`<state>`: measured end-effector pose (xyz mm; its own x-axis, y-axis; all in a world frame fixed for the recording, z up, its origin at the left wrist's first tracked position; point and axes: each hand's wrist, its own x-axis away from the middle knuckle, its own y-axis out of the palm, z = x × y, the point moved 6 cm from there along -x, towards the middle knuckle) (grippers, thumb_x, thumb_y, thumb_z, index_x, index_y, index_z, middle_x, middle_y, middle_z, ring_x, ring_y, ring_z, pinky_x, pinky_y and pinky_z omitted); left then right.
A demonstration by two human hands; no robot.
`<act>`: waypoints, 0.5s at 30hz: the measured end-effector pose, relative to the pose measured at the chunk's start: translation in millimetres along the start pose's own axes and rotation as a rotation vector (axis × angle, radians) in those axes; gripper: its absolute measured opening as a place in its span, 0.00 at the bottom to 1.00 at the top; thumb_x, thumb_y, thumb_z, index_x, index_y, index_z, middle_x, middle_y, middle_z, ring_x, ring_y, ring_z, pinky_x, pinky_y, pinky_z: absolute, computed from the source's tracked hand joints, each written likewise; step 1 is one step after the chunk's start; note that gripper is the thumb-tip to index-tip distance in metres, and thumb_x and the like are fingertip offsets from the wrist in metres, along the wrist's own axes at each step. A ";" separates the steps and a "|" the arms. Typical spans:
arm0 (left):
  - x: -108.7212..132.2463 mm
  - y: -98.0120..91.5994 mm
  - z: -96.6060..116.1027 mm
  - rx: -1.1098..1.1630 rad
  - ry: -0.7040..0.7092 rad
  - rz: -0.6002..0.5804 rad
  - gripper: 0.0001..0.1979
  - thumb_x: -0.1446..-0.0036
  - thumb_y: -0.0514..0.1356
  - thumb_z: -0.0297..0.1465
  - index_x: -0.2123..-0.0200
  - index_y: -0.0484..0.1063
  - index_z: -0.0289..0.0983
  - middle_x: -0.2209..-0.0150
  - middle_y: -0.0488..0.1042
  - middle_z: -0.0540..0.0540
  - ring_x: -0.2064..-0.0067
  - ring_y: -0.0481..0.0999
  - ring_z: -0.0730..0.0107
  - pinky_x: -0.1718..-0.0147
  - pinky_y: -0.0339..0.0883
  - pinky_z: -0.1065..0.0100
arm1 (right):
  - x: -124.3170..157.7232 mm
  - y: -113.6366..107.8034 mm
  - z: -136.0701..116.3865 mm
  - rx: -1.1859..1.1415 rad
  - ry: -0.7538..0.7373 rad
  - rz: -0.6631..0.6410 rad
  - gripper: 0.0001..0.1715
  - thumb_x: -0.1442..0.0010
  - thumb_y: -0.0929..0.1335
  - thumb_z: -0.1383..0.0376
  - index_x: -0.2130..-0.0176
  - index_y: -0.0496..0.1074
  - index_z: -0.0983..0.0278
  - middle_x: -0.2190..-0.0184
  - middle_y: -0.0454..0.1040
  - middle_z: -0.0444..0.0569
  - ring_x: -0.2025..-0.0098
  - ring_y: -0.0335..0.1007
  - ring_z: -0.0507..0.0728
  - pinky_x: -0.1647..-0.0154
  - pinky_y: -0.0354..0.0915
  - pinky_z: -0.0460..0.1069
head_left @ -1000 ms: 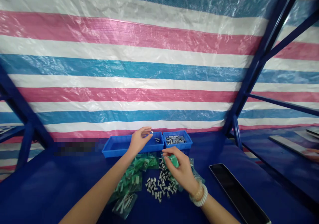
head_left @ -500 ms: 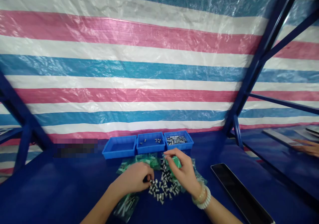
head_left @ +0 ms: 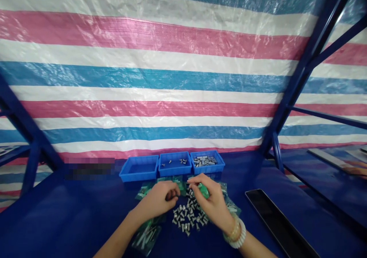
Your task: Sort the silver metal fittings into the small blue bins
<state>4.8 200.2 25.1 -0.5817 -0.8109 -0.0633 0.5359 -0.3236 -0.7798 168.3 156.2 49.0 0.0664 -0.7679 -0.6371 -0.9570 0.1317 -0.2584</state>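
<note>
A loose pile of short silver screws (head_left: 186,216) lies on the blue table between my hands. My left hand (head_left: 157,198) is at the pile's left edge, its fingers curled in toward the thumb; whatever they hold, if anything, is hidden. Over the pile's upper right side, my right hand (head_left: 212,198) has thumb and forefinger brought together, and I cannot make out anything between the tips. It wears a pale beaded bracelet (head_left: 238,238). Clear bags with green parts (head_left: 143,191) lie around both hands. Another clear bag (head_left: 146,238) with long metal pieces lies below my left wrist.
Three blue trays stand behind the hands: a bare left tray (head_left: 139,169), a middle tray (head_left: 174,170) with several small screws, and a right tray (head_left: 208,169) with many metal pieces. A black phone-like slab (head_left: 278,219) lies right. Another person's hand (head_left: 357,168) shows far right.
My left hand has lifted slightly up and right, off the edge of the screw pile. My right hand stays nearly in place. The whole view has shifted a little.
</note>
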 end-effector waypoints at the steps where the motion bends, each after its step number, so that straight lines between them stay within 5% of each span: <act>1: -0.7 -2.2 0.3 0.033 -0.003 0.028 0.10 0.50 0.57 0.25 0.66 0.77 0.37 0.72 0.73 0.50 0.72 0.71 0.70 0.71 0.61 0.71 | 0.5 1.4 0.4 0.010 0.000 -0.013 0.10 0.36 0.65 0.71 0.59 0.75 0.62 0.68 0.76 0.47 0.65 0.74 0.56 0.62 0.68 0.49; 9: -1.2 -2.3 5.3 0.389 -0.061 0.092 0.11 0.42 0.58 0.37 0.62 0.76 0.37 0.67 0.79 0.45 0.67 0.78 0.66 0.66 0.70 0.68 | 4.2 11.5 8.2 0.076 -0.041 -0.090 0.18 0.39 0.66 0.74 0.50 0.70 0.61 0.61 0.75 0.51 0.60 0.72 0.57 0.58 0.69 0.51; 15: 2.0 -0.9 8.5 0.735 -0.164 0.143 0.10 0.51 0.67 0.36 0.69 0.75 0.36 0.73 0.77 0.50 0.70 0.76 0.69 0.63 0.69 0.67 | 4.1 9.9 6.5 0.023 -0.047 -0.092 0.16 0.38 0.67 0.74 0.52 0.72 0.60 0.64 0.76 0.49 0.63 0.74 0.56 0.59 0.70 0.50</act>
<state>8.3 194.7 31.0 -0.4088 -0.9126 0.0060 0.9016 -0.4049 -0.1522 160.9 158.4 39.1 0.1675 -0.7475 -0.6428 -0.9395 0.0766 -0.3340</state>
